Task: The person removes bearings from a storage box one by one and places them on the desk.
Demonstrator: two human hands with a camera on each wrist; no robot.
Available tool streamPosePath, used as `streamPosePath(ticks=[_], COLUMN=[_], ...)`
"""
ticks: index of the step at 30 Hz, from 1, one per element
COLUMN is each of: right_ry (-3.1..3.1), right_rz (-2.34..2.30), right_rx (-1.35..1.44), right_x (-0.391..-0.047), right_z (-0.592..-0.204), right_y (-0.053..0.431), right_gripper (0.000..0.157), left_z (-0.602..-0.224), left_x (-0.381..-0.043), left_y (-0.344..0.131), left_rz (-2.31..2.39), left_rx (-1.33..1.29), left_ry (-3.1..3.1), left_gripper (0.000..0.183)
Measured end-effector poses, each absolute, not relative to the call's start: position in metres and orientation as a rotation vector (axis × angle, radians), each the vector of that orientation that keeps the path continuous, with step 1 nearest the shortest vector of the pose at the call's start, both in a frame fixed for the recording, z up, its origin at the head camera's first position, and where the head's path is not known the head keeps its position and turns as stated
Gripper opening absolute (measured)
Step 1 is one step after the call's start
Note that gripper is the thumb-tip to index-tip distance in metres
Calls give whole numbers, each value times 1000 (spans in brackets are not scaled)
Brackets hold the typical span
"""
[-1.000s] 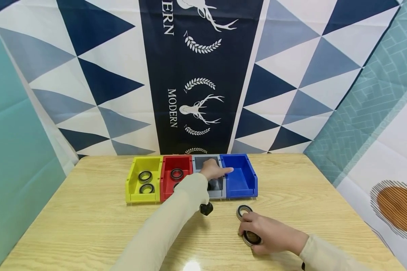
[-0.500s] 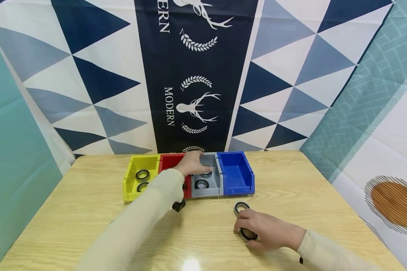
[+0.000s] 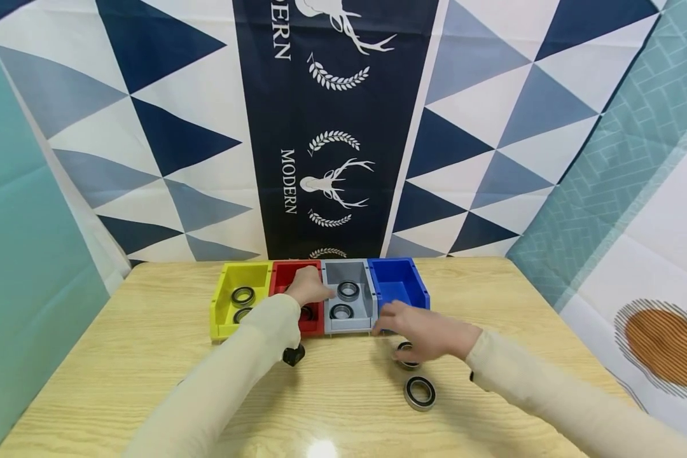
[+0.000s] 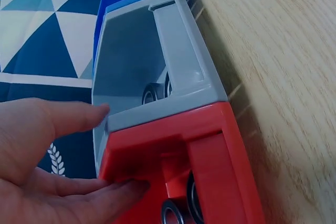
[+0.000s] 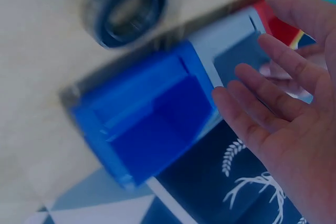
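My left hand [image 3: 309, 286] reaches over the red bin [image 3: 313, 327], its fingers dipping inside while the thumb points toward the grey bin [image 3: 350, 325]. Nothing is between these fingers, as the left wrist view shows. Two ring bearings [image 4: 167, 213] lie in the red bin, below the fingertips. My right hand [image 3: 420, 327] hovers in front of the blue bin [image 3: 397, 289], fingers extended and palm bare in the right wrist view. Beneath it, one bearing [image 3: 408, 366] on the table is partly hidden; a second bearing [image 3: 432, 394] lies nearer me.
The yellow bin [image 3: 219, 312] stands at the left end of the joined row, with two bearings inside. Two more bearings [image 3: 341, 317] lie in the grey bin. A patterned cloth [image 3: 206, 127] hangs behind the wooden table [image 3: 332, 394].
My left hand has moved left from the grey bin to over the red one. My right hand has let go of the nearer bearing and lifted forward toward the blue bin.
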State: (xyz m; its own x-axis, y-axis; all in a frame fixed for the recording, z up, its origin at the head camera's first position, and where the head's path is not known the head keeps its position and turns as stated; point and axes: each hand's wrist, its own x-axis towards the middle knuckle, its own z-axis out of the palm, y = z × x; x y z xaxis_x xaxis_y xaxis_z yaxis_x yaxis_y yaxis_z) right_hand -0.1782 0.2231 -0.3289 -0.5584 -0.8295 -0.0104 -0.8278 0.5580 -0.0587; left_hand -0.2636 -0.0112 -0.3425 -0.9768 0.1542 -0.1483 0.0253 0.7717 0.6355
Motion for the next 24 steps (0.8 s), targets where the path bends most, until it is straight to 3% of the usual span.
streamPosePath(ticks=[10,24], right_ry=[2692,2557], right_rz=[-42,-36], right_rx=[-1358,-1076], right_x=[-228,-275], right_z=[-307,-326], right_y=[171,146], right_gripper=[42,43], left_z=[-340,-347], left_x=[-268,-268], left_y=[-19,-12], left_rz=[1058,1097], left_rx=[-17,-72], left_ry=[2782,2753], left_gripper=[31,34])
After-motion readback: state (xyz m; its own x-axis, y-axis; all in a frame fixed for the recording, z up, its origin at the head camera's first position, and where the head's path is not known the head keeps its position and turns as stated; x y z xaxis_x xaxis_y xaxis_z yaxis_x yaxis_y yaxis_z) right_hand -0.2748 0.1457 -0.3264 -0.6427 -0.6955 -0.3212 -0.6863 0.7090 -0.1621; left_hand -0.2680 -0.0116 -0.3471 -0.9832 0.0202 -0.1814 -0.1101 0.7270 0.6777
